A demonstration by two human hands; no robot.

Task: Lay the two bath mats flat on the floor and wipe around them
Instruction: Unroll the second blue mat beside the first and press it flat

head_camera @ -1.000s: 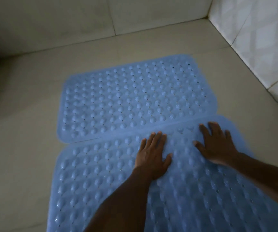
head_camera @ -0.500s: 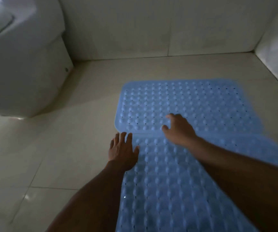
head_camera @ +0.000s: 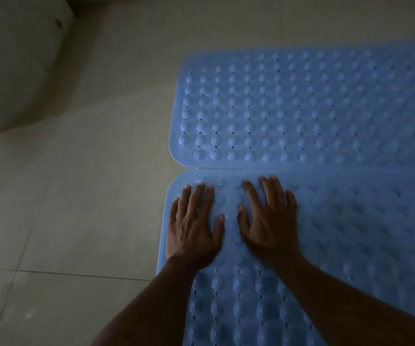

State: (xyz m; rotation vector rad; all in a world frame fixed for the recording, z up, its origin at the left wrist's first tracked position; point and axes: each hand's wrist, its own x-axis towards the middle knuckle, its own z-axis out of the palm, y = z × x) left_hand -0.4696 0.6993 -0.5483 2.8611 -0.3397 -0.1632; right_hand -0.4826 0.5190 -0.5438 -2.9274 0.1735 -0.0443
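Head camera view is taken up mostly by a pale tiled floor [head_camera: 76,196], dimly lit, with one grout line [head_camera: 76,273] seen at lower left. One white toilet base [head_camera: 14,71] is seen at upper left, well apart from the mats, with a small round cap [head_camera: 58,23] on its side.

Two blue bath mats are counted. The far mat [head_camera: 301,108] is laid flat across the upper right, covered in rows of bumps and small holes, and its right end is cut off by the frame edge. The near mat [head_camera: 351,245] is laid flat just in front of it, and their long edges meet along a thin seam. Whether they overlap cannot be told. Part of the near mat is hidden by two bare forearms.

Two hands are counted, both set palm down near the near mat's far left corner. The left hand [head_camera: 194,228] is pressed flat beside the mat's left edge, fingers straight and slightly spread. The right hand [head_camera: 271,226] is pressed flat just beside it, fingers spread, fingertips near the seam. Nothing is gripped by either hand.
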